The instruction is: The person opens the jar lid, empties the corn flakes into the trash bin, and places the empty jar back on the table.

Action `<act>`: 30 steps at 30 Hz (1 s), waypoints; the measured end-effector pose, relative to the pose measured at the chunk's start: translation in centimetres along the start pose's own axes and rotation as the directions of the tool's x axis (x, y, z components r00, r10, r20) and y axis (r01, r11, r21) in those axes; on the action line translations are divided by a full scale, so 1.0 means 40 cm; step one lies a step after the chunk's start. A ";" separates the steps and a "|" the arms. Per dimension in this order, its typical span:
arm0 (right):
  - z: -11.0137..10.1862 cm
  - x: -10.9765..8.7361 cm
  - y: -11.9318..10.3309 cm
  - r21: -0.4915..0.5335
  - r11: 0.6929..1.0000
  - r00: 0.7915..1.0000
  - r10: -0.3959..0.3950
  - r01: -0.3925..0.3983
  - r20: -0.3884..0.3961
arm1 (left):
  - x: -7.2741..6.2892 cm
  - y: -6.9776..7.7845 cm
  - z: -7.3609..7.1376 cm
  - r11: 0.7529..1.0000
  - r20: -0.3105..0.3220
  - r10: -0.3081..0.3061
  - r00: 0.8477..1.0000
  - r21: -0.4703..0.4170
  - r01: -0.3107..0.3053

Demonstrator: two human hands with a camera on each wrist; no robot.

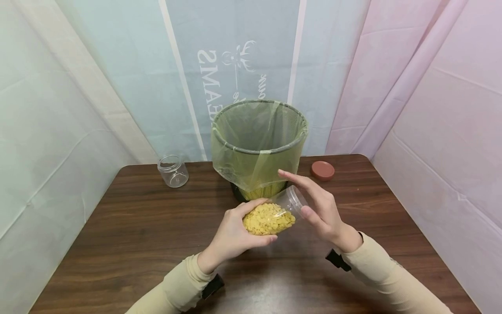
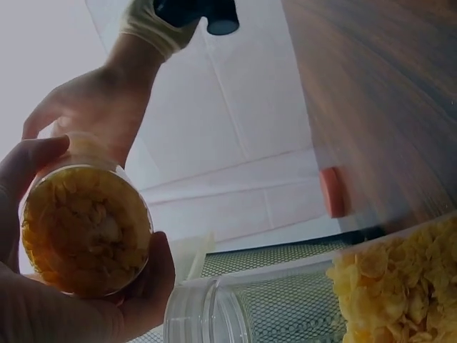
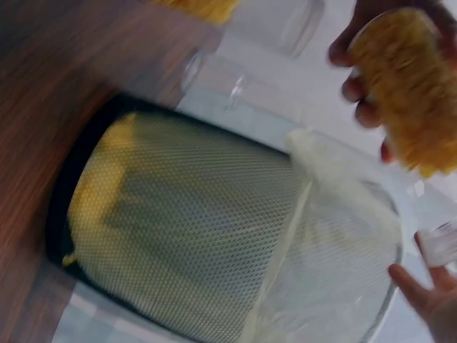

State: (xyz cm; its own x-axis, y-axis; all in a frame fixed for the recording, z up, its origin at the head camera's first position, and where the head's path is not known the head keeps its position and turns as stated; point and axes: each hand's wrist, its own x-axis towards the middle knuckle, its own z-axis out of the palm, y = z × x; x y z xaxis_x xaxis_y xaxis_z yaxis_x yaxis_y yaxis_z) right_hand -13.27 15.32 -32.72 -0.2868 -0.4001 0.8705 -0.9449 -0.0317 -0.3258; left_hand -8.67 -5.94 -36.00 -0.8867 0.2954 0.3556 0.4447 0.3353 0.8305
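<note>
My left hand (image 1: 231, 229) grips a clear jar (image 1: 270, 218) partly filled with yellow corn flakes. The jar is tilted, its mouth pointing up and right in the head view. Beside that mouth is my right hand (image 1: 327, 209), fingers spread and fairly straight, the thumb right at the rim. A second clear jar (image 2: 393, 293) with flakes in its lower part stands on the table in the left wrist view; the held jar and hands hide it in the head view. Just behind the hands stands a mesh wastebasket (image 3: 193, 221) with a yellow-green bag liner (image 1: 255, 170) folded over its rim.
An empty lidless jar (image 1: 174, 172) stands at the back left of the brown wooden table (image 1: 129, 218). A reddish-brown round lid (image 1: 323, 170) lies at the back right. Pale curtains (image 1: 443, 152) surround the table on the far side and both flanks.
</note>
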 end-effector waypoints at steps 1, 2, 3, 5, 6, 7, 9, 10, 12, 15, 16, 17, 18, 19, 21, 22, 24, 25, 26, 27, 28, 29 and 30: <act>0.000 -0.001 -0.004 0.001 0.999 0.999 0.053 -0.052 -0.012 | 0.000 0.000 0.001 1.000 -0.012 0.013 1.000 0.019 -0.012; 0.000 -0.001 -0.008 -0.010 0.994 0.994 0.104 -0.105 -0.026 | 0.000 -0.001 0.002 0.999 -0.022 0.022 1.000 0.038 -0.021; -0.001 -0.001 -0.012 -0.015 0.987 0.987 0.158 -0.158 -0.040 | 0.000 -0.002 0.003 0.998 -0.032 0.034 0.999 0.057 -0.032; -0.003 -0.002 -0.020 -0.044 0.963 0.963 0.265 -0.267 -0.058 | 0.000 -0.004 0.006 0.994 -0.052 0.062 0.997 0.096 -0.057; -0.005 -0.003 -0.024 -0.073 0.944 0.946 0.317 -0.321 -0.061 | 0.000 -0.005 0.006 0.991 -0.061 0.077 0.995 0.112 -0.070; -0.007 -0.004 -0.028 -0.095 0.924 0.929 0.366 -0.370 -0.059 | 0.001 -0.006 0.007 0.989 -0.068 0.091 0.994 0.125 -0.082; -0.010 -0.007 -0.036 -0.143 0.877 0.888 0.458 -0.459 -0.041 | 0.002 -0.007 0.007 0.983 -0.084 0.120 0.989 0.147 -0.106; -0.011 -0.008 -0.040 -0.170 0.852 0.867 0.498 -0.496 -0.030 | 0.002 -0.008 0.007 0.981 -0.092 0.131 0.987 0.157 -0.115; -0.011 -0.010 -0.047 -0.221 0.800 0.822 0.569 -0.557 -0.013 | 0.003 -0.009 0.006 0.976 -0.107 0.153 0.982 0.173 -0.133; -0.010 -0.010 -0.054 -0.274 0.731 0.762 0.648 -0.625 -0.010 | 0.005 -0.011 0.005 0.967 -0.131 0.184 0.974 0.201 -0.155; -0.010 -0.009 -0.056 -0.283 0.709 0.742 0.670 -0.646 -0.018 | 0.005 -0.011 0.005 0.965 -0.137 0.189 0.972 0.209 -0.158; -0.009 -0.007 -0.058 -0.291 0.688 0.724 0.689 -0.665 -0.025 | 0.006 -0.012 0.004 0.963 -0.144 0.193 0.971 0.215 -0.159; -0.009 -0.006 -0.060 -0.295 0.670 0.708 0.705 -0.681 -0.032 | 0.006 -0.013 0.005 0.962 -0.150 0.196 0.969 0.220 -0.160; -0.009 -0.004 -0.061 -0.297 0.657 0.696 0.717 -0.693 -0.038 | 0.006 -0.013 0.005 0.961 -0.155 0.196 0.968 0.224 -0.159; -0.009 0.001 -0.065 -0.299 0.638 0.680 0.732 -0.710 -0.051 | 0.006 -0.013 0.005 0.962 -0.162 0.190 0.968 0.229 -0.150; -0.009 0.003 -0.066 -0.294 0.639 0.680 0.731 -0.711 -0.054 | 0.006 -0.013 0.004 0.962 -0.165 0.186 0.969 0.229 -0.146; -0.008 0.006 -0.067 -0.283 0.655 0.693 0.719 -0.700 -0.053 | 0.007 -0.012 0.004 0.963 -0.172 0.181 0.968 0.229 -0.140; -0.007 0.007 -0.067 -0.275 0.668 0.704 0.708 -0.692 -0.052 | 0.007 -0.011 0.003 0.964 -0.176 0.178 0.968 0.229 -0.135; -0.006 0.008 -0.067 -0.267 0.684 0.718 0.694 -0.679 -0.049 | 0.007 -0.010 0.003 0.965 -0.181 0.175 0.968 0.225 -0.132; -0.004 0.009 -0.066 -0.260 0.701 0.734 0.678 -0.664 -0.046 | 0.007 -0.010 0.001 0.967 -0.185 0.172 0.968 0.222 -0.129; -0.003 0.010 -0.066 -0.254 0.719 0.750 0.660 -0.647 -0.044 | 0.007 -0.009 0.000 0.968 -0.190 0.168 0.967 0.217 -0.125; -0.002 0.011 -0.065 -0.246 0.736 0.765 0.642 -0.631 -0.043 | 0.007 -0.009 -0.001 0.970 -0.193 0.164 0.967 0.211 -0.123; -0.001 0.012 -0.065 -0.238 0.750 0.778 0.627 -0.617 -0.040 | 0.007 -0.008 -0.003 0.972 -0.195 0.159 0.968 0.202 -0.119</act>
State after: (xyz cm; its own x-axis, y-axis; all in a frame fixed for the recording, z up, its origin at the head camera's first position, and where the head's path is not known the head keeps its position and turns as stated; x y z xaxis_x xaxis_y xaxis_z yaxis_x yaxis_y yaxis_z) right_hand -10.95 15.25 -31.46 -0.8217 -0.2942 0.4880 -0.5698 0.4408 -0.6936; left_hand -9.07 -6.07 -36.13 -0.8121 0.1649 0.5598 0.5635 0.4711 0.6786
